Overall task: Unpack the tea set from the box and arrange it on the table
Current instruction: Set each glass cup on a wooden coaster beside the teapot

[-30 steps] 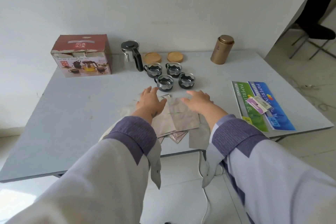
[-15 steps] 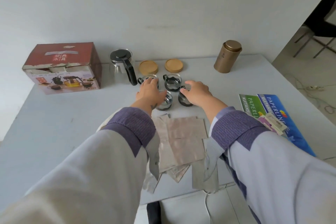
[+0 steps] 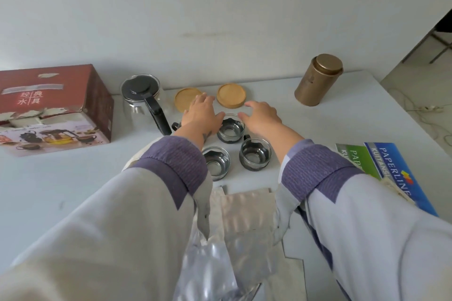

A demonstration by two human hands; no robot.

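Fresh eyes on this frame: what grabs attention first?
Two bare hands, left hand and right hand, reach over a cluster of small glass cups with dark holders at the middle of the pale grey table. Behind them sit two round wooden coasters and a glass teapot with a black lid and handle. The red cardboard tea-set box stands far left, a gold cylindrical tin far right.

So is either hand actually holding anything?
Nothing clearly. The left hand covers a cup; the right hand hovers open beside another cup.
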